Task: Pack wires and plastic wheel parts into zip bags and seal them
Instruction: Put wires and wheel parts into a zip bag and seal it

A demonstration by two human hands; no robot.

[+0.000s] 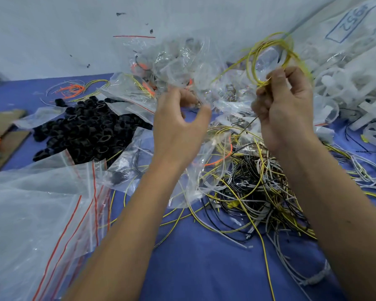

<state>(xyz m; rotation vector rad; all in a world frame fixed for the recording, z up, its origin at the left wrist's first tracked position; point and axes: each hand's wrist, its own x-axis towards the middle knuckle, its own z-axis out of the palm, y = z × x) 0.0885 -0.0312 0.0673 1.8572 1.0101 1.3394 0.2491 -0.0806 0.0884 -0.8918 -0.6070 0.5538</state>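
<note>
My right hand point(284, 109) pinches a coiled yellow wire point(269, 55), held up in loops above the table. My left hand point(178, 120) grips the top of a clear zip bag point(206, 170) that hangs below it with some yellow and orange wire inside. Both hands are raised, about a hand's width apart. Below my right hand lies a tangled heap of yellow, black and white wires point(258, 183). A pile of black plastic wheel parts point(89, 129) sits to the left of my left hand.
Empty red-striped zip bags point(41, 213) lie at the near left. Filled clear bags point(178, 61) pile up behind the hands. White plastic parts point(352, 83) heap at the far right. Cardboard point(7, 137) lies at the left edge on the blue table cover point(204, 257).
</note>
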